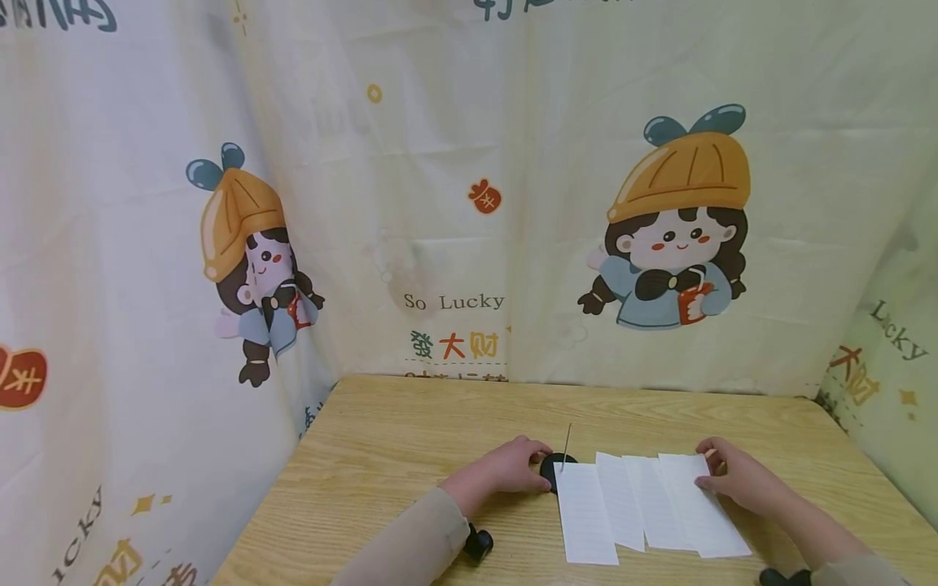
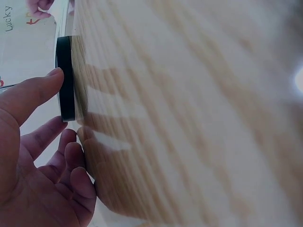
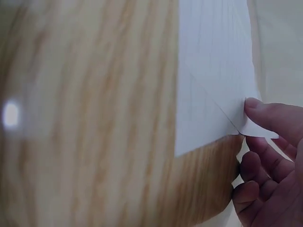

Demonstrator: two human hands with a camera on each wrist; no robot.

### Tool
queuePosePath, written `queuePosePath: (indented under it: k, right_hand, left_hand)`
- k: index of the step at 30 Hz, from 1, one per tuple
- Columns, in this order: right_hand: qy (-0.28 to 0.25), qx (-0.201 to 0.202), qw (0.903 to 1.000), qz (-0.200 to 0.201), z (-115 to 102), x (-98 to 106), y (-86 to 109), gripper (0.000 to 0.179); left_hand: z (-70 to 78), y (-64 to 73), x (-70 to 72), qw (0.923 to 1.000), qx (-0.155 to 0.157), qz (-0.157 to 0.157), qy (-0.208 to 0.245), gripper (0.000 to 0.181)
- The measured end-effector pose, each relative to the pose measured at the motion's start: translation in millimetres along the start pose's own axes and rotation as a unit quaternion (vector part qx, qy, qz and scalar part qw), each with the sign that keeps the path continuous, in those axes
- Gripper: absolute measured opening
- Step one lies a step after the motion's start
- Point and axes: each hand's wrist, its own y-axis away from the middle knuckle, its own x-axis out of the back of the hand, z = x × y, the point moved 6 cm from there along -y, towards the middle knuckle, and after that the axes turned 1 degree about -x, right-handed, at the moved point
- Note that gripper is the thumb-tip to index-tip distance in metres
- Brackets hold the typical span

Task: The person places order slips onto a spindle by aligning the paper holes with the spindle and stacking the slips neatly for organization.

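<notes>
On the wooden worktop [image 1: 396,431], right of the middle, the left hand [image 1: 501,470] holds a black disc [image 1: 549,470], its grip clamped on the rim, thumb on the near side. A thin metal pin [image 1: 567,444] stands up from the disc. Overlapping lined white paper slips [image 1: 586,514] run rightward from there, the leftmost covering part of the disc. The right hand [image 1: 742,478] pinches the rightmost slip [image 1: 699,500] at its far end, thumb on top. A printed curtain [image 1: 432,236] hangs behind the far edge.

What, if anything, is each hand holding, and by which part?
The left hand grips the black disc by its rim; the right hand pinches the rightmost paper slip near its far right corner.
</notes>
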Motion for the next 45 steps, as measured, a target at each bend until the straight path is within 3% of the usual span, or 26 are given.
queuePosePath:
  k: [8, 19, 27, 37, 45]
  right_hand:
    - [-0.01, 0.01, 0.9999, 0.006, -1.4, 2.4, 5.8, 0.052]
    - [-0.03, 0.013, 0.9985, 0.043, 2.9, 9.7, 12.3, 0.04]
    - [-0.084, 0.008, 0.9955, 0.043, 1.2, 14.5, 19.1, 0.042]
    - [-0.14, 0.031, 0.988, 0.059, -5.9, 15.3, 24.4, 0.046]
    - [-0.153, 0.054, 0.9843, 0.069, -14.9, 16.6, 27.7, 0.046]
  left_hand:
    - [0.8, -0.2, 0.1, 1.0, -0.002, 0.003, -0.004, 0.054]
    - [1.2, 0.0, -0.1, 1.0, 0.0, -0.003, -0.005, 0.054]
    - [0.9, 0.3, 0.0, 1.0, 0.003, -0.002, -0.004, 0.054]
    - [1.7, 0.4, 0.2, 1.0, 0.005, -0.003, -0.005, 0.054]
    - [2.1, 0.3, 0.7, 0.9999, 0.009, -0.008, 0.0, 0.054]
